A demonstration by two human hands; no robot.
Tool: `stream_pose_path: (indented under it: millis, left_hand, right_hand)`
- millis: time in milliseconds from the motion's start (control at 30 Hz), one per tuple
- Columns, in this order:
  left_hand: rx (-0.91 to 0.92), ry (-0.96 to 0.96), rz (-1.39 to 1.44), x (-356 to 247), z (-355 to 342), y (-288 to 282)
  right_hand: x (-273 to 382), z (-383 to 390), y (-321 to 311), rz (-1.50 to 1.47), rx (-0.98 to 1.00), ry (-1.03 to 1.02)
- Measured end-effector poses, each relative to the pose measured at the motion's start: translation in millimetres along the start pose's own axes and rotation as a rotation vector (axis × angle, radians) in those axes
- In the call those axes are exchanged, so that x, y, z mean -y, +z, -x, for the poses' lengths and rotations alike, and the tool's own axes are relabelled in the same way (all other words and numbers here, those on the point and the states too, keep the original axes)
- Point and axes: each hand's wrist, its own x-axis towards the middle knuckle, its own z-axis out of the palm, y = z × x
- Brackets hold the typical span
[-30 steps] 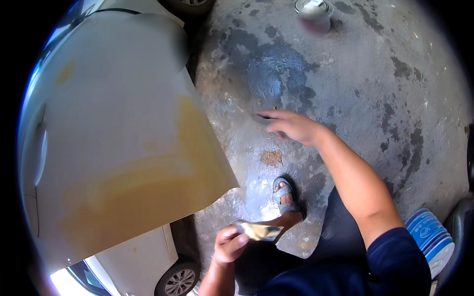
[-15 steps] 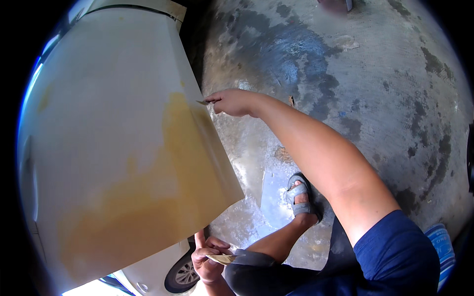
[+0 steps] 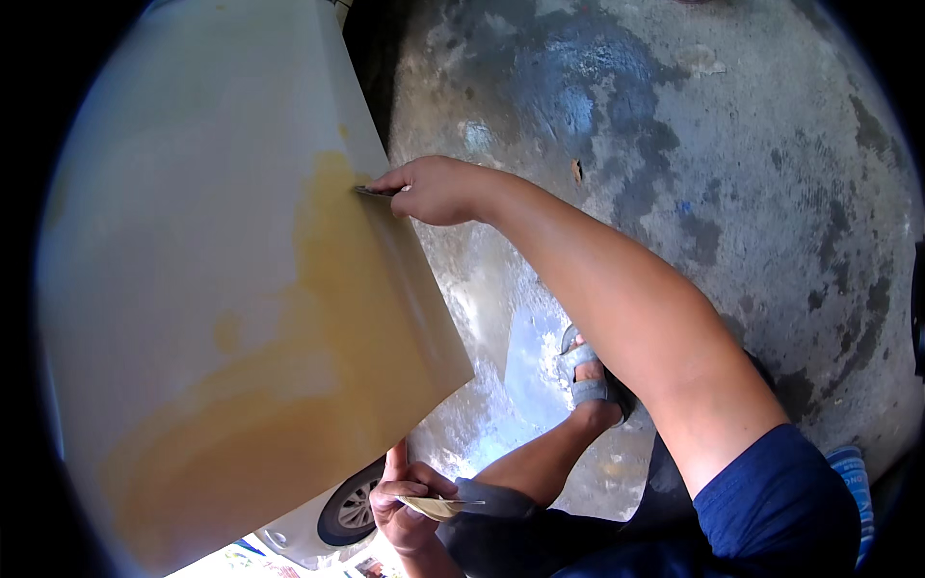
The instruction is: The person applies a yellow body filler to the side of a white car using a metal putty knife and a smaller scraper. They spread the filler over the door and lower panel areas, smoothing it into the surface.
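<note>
A pale car body panel [image 3: 193, 212] with yellow filler patches [image 3: 318, 289] fills the left of the view. My right hand [image 3: 434, 190] grips a thin flat scraper [image 3: 368, 191], its blade at the upper yellow patch near the panel's right edge. My left hand [image 3: 409, 511], low in the view beside the panel's lower edge, holds another flat blade [image 3: 439, 506] with cream-yellow paste on it. One finger of that hand points up to the edge.
Stained concrete floor [image 3: 732, 193] spreads to the right. My sandalled foot [image 3: 588, 376] stands below the panel's corner. A blue and white bucket [image 3: 848, 491] is at the lower right. A car wheel [image 3: 349, 506] shows beneath the panel.
My right hand has moved left and up from over the floor onto the panel with its scraper. My left hand has shifted left beside the panel's edge, one finger raised.
</note>
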Motion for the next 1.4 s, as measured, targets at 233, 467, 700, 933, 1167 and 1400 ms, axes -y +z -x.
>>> stream_pose_path:
  millis: [233,467,700,933,1167,1400]
  left_hand:
    - [-0.02,-0.059,0.074,1,0,7]
    - [0.008,-0.051,0.093,3,1,6]
    - [0.09,-0.063,0.122,4,1,2]
    - [0.028,-0.082,0.12,4,2,6]
    - [0.137,-0.059,0.122,7,0,1]
    - [0.047,-0.072,0.186,7,6,13]
  right_hand:
    - [-13,36,23,0.025,0.003,-0.033]
    - [-18,78,50,0.031,-0.018,-0.101]
    - [-24,118,78,0.09,-0.063,-0.121]
    - [-24,158,107,0.054,-0.105,-0.14]
    - [-29,189,139,0.02,-0.166,-0.163]
    - [-26,219,159,0.092,-0.185,-0.157]
